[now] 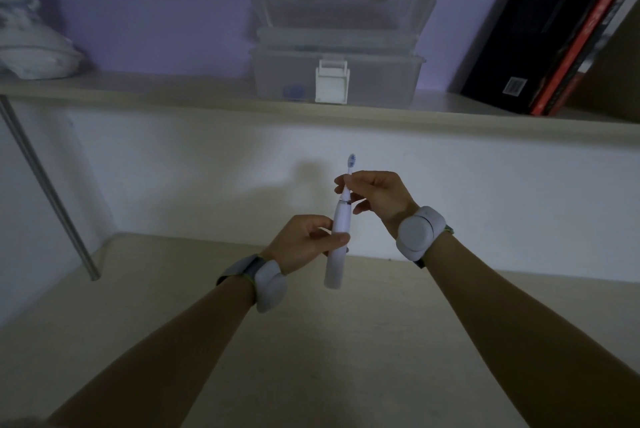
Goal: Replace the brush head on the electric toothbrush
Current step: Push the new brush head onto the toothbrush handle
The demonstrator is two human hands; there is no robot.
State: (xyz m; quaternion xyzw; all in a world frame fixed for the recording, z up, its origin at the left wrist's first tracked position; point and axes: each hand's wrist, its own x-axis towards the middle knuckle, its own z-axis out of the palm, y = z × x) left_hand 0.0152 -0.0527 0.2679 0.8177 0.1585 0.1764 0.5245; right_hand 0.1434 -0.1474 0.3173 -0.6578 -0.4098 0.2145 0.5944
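- Your left hand [304, 240] is closed around the electric toothbrush [337, 244], gripping the middle of its white handle; the thumb lies across the front of the handle and the curled fingers wrap in from the left.
- The toothbrush stands nearly upright in the air above the desk [311, 341], tilted a little so its top leans right. Its flat bottom end hangs free below your left hand, clear of the desk surface.
- Your right hand [375, 193] is up at the top of the toothbrush, pinching the narrow neck of the brush head [350, 168] between thumb and forefinger. The other fingers are loosely curled, and one fingertip sits just beside the seam where the head meets the handle.
- The brush head is seated on the handle; a thin dark line shows at the joint. Its bristle end, white with a touch of blue, pokes out above your right fingers.
- Both wrists carry a pale grey band: the left wrist band [268, 285] lower left of the toothbrush, the right wrist band [419, 232] to its right.
- Above and behind the toothbrush runs a shelf [173, 95]. On it, straight above the toothbrush, sits a translucent plastic box [337, 74] with a white latch; books [554, 32] lean to the upper right, and a white cloth bundle [31, 43] lies far upper left.
- A metal rod [48, 192] slants down to the desk well to the left of the toothbrush.
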